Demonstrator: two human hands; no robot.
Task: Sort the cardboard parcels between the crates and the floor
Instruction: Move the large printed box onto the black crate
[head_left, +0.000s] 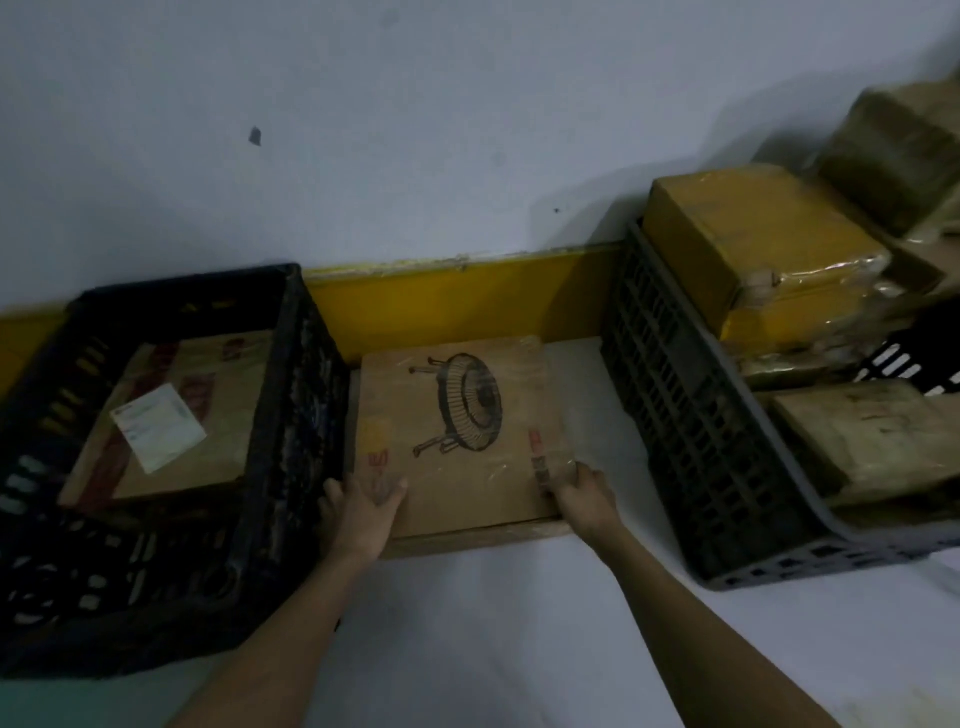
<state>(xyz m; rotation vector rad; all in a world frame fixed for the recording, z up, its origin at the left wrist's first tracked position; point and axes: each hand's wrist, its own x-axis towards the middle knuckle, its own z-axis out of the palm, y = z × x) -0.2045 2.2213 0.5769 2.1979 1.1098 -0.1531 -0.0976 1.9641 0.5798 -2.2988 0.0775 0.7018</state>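
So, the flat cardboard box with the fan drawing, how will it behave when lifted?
The fan box looks flat and wide, so probably stiff and unlikely to roll. Its glossy clear tape may feel slippery. Both the left hand and right hand grip its near corners, suggesting some weight.

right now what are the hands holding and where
Both hands, left and right, grip the fan-printed cardboard parcel at its near corners, on the floor.
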